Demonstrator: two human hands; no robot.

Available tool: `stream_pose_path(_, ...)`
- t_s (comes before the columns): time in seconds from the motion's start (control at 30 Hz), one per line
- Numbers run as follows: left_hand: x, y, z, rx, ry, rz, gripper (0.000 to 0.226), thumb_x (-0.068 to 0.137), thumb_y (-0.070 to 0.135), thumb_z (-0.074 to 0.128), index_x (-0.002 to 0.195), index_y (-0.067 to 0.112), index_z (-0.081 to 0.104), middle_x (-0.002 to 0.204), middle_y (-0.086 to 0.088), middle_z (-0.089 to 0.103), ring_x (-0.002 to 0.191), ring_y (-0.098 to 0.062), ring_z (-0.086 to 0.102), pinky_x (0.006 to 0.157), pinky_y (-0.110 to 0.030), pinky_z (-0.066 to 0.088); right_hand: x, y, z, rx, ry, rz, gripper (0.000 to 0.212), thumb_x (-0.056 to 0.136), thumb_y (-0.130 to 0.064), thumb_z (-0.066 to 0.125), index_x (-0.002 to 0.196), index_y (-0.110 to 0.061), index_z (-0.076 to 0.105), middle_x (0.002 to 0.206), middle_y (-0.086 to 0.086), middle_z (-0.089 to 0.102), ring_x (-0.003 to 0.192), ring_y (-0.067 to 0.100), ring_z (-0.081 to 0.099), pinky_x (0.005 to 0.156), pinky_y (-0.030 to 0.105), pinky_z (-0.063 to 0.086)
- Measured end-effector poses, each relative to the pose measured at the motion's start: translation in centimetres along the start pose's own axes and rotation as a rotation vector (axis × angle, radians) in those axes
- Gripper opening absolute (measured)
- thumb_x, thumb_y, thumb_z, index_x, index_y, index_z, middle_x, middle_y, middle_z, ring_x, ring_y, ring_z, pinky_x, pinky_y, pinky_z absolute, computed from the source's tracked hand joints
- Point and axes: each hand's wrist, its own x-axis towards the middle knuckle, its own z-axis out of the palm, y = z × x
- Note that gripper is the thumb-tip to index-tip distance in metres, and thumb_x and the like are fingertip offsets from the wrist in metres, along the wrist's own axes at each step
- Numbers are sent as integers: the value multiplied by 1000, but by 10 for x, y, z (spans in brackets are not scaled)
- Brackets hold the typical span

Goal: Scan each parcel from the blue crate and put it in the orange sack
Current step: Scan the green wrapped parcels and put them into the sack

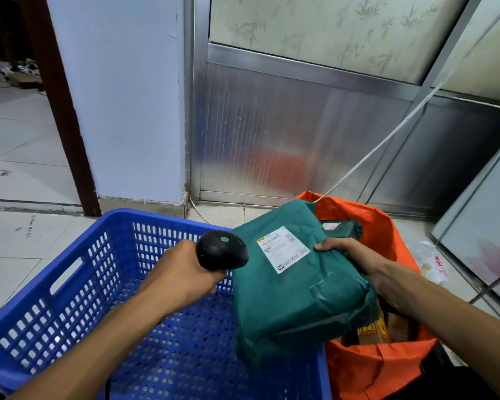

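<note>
So we've got the green parcel (298, 287) gripped in our right hand (350, 258), fingers curled over its far edge, white label (283, 249) facing up. It sits over the spot where the blue crate (104, 284) meets the orange sack (381, 362). Just left of it, our left hand (182, 275) is wrapped round the black scanner (221, 249), head aimed at the label. Beyond our right hand, inside the sack, there's another dark green parcel (344, 228), and nearer us some brown cardboard boxes (375, 330). A white cord (401, 125) runs up from the sack past the metal door panel (286, 134).
</note>
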Motion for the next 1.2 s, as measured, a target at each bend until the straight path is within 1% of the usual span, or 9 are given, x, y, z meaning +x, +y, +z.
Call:
stream_pose_path(0.1,-1,1,0,-3,-3,6,22,84,23,75,66,13,71,56,4,71,37,2,55,55,-24,48,-12,-4,-12,66,72,-76,19,82,-17,69,93,-7,81,107,18,75,98,34,70,101,46,51)
stream_pose_path(0.23,-4,4,-1,31,-2,7,27,86,25,75,63,13,69,45,9,64,35,3,53,54,-23,44,-20,-2,-35,128,170,-166,19,87,-14,67,102,-9,76,98,16,77,76,29,76,66,35,62)
stream_pose_path(0.43,-5,9,0,37,-6,-7,14,85,27,76,77,16,73,61,6,75,49,-9,66,70,-36,61,-29,10,-68,200,201,-104,50,68,-30,77,112,-8,73,102,18,75,78,33,72,82,40,57)
stream_pose_path(0.57,-5,12,3,41,1,-1,15,85,26,76,74,15,73,61,5,75,50,-10,66,71,-37,61,-36,10,-79,244,245,-142,53,76,-28,71,125,-7,68,110,19,71,88,34,69,95,43,51)
stream_pose_path(0.8,-2,14,5,23,8,-5,24,83,23,75,63,13,69,53,5,70,46,-9,62,67,-32,57,-46,7,-96,305,330,-206,33,86,-33,64,111,-13,70,93,13,76,71,29,73,65,41,62)
stream_pose_path(0.93,-1,13,6,8,6,-8,24,83,24,74,62,12,69,53,5,70,40,-5,56,62,-29,51,-53,8,-107,287,457,-250,36,82,-35,69,111,-13,70,94,11,77,79,30,73,71,44,62)
stream_pose_path(1.0,0,12,6,7,8,-1,24,83,24,75,64,12,69,55,5,71,39,-2,56,63,-29,52,-54,9,-110,259,533,-288,35,78,-29,74,107,-10,69,89,10,77,82,31,71,65,39,62)
stream_pose_path(1.07,0,12,7,14,11,5,24,84,25,76,66,11,69,57,4,72,40,-2,57,63,-28,53,-56,10,-110,221,643,-339,22,78,-20,77,93,-7,66,83,11,74,76,28,68,60,33,57)
stream_pose_path(1.2,1,13,9,6,5,7,20,83,25,77,69,13,69,58,3,73,42,-4,59,65,-34,57,-47,18,-117,145,730,-347,24,74,-12,82,87,-3,64,87,13,69,72,26,65,62,31,50)
